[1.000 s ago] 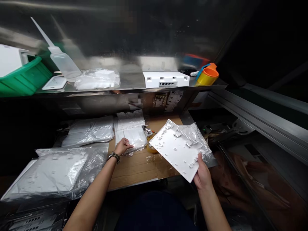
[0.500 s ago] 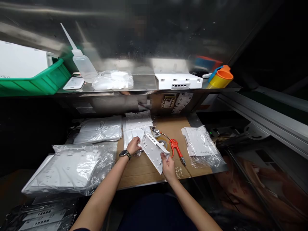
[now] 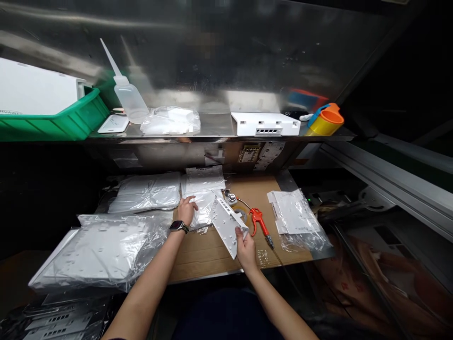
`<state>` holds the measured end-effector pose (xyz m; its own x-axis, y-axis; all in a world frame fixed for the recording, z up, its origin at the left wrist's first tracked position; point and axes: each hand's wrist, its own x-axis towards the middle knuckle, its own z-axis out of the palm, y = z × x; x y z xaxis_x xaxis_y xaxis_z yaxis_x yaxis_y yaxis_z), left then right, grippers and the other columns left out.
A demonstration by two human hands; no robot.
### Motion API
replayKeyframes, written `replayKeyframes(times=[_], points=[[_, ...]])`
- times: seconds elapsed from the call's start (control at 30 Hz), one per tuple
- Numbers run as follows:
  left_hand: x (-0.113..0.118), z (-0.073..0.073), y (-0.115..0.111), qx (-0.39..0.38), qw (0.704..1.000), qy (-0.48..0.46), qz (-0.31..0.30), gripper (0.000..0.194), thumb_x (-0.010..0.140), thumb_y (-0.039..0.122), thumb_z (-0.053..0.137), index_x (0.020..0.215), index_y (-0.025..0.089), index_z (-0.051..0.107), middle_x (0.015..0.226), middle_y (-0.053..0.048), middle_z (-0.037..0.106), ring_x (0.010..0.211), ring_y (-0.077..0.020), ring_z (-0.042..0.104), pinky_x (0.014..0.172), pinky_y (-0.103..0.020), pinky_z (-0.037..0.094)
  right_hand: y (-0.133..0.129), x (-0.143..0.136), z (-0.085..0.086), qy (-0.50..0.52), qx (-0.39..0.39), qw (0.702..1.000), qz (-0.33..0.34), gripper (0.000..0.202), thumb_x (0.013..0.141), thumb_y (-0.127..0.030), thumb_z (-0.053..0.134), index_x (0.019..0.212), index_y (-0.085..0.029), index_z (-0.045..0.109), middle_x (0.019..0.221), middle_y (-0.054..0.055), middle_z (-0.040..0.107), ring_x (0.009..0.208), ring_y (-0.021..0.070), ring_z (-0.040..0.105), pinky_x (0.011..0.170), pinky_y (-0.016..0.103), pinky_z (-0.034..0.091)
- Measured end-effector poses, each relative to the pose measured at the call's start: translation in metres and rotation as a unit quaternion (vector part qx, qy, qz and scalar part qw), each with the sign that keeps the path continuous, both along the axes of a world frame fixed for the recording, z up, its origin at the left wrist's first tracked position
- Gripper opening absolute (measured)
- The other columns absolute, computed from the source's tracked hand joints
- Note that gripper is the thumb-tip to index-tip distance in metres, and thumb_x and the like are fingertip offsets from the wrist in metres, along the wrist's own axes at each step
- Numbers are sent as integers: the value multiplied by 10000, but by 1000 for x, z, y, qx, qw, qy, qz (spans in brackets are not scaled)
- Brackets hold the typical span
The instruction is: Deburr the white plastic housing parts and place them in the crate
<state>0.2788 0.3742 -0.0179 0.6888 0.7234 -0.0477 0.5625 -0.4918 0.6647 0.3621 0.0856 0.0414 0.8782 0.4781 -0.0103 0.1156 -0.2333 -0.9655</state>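
A white plastic panel point(image 3: 226, 225) with a row of slots along its raised edge is tilted over the cardboard mat. My right hand point(image 3: 247, 249) grips its lower right corner, thumb on top. My left hand point(image 3: 187, 211) is off the panel, at the left edge of the bagged white sheets point(image 3: 205, 208), with its fingers apart. Right of the panel lies a red air gun point(image 3: 260, 222), near a roll of tape point(image 3: 241, 213) and a small metal-topped dispenser point(image 3: 230, 197).
Bagged white panels point(image 3: 109, 245) and a bagged stack point(image 3: 148, 191) lie left, another bagged panel point(image 3: 293, 212) right. The shelf holds a green bin point(image 3: 71, 120), squeeze bottle point(image 3: 130, 101), white housing point(image 3: 265, 123) and yellow cup point(image 3: 325, 123).
My left hand has let go of the panel and moved left and slightly up to the bagged sheets. My right hand still holds the panel in nearly the same place.
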Motion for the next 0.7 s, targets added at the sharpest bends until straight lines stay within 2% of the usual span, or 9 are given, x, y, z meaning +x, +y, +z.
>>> replayKeyframes(times=[0.13, 0.23, 0.3, 0.4, 0.5, 0.6, 0.7], points=[[6, -2, 9, -126, 991, 35, -43, 272, 967, 344, 674, 1168, 160, 677, 1196, -87, 687, 1017, -228, 682, 876, -433, 596, -10, 0, 4, -5, 8, 1000, -14, 643, 951, -728, 475, 980, -140, 733, 851, 140, 792, 808, 283, 761, 725, 350, 583], [10, -11, 0, -200, 976, 36, -83, 293, 965, 338, 681, 1194, 155, 666, 1126, -75, 701, 928, -201, 696, 803, -391, 613, -16, -1, 8, -14, 16, 1000, -14, 637, 965, -707, 470, 1011, -134, 744, 887, 156, 800, 860, 291, 769, 748, 352, 592], [13, -17, -11, -217, 972, 23, -83, 312, 971, 336, 674, 1226, 157, 650, 1137, -80, 695, 924, -198, 696, 794, -388, 616, -15, -2, 9, -25, 20, 999, -2, 624, 960, -699, 487, 1038, -138, 749, 922, 161, 803, 873, 290, 767, 764, 354, 595], [17, -23, -29, -200, 978, -9, -62, 335, 970, 332, 673, 1256, 163, 633, 1206, -95, 673, 961, -207, 689, 814, -400, 615, -4, -2, 5, -47, 25, 998, 18, 610, 941, -716, 497, 1014, -165, 749, 926, 154, 802, 841, 283, 757, 790, 369, 597], [17, -20, -39, -148, 987, -37, -43, 335, 956, 321, 690, 1246, 163, 637, 1267, -104, 650, 1003, -219, 678, 840, -415, 609, 5, 0, -1, -63, 25, 997, 28, 595, 938, -729, 476, 966, -197, 741, 873, 133, 793, 806, 278, 746, 821, 390, 595], [10, -7, -37, -70, 996, -51, -19, 278, 957, 303, 683, 1197, 165, 658, 1345, -111, 616, 1089, -241, 654, 916, -456, 581, 5, 1, -5, -65, 20, 997, 29, 566, 955, -704, 466, 977, -204, 730, 898, 135, 794, 817, 278, 747, 838, 401, 591], [4, 11, -25, 6, 999, -51, 10, 216, 972, 287, 648, 1162, 190, 683, 1463, -110, 552, 1261, -280, 566, 1068, -532, 482, 3, 0, -7, -60, 15, 998, 24, 575, 957, -708, 461, 982, -195, 723, 924, 150, 794, 852, 284, 749, 859, 410, 585]])
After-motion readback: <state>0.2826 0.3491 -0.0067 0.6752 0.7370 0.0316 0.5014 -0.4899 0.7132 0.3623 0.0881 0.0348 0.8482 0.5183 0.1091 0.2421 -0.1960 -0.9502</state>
